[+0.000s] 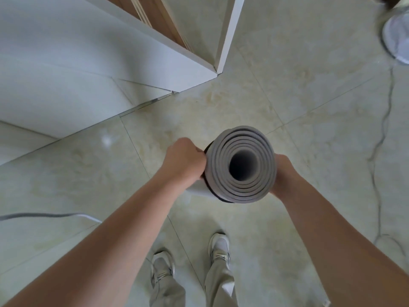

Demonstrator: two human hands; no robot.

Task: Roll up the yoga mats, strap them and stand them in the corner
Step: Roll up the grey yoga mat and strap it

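Above the tiled floor (309,129), our left hand (183,160) and right hand (282,173) clasp the strapped yoga mat (221,173); set down tilted, it may topple.

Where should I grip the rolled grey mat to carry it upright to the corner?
Grip the rolled mat on its outer wall just below the top end, from opposite sides, as the left hand and right hand do. It is upright and round, likely too wide for one hand; the black strap binds it. Avoid the hollow core: layers could telescope.
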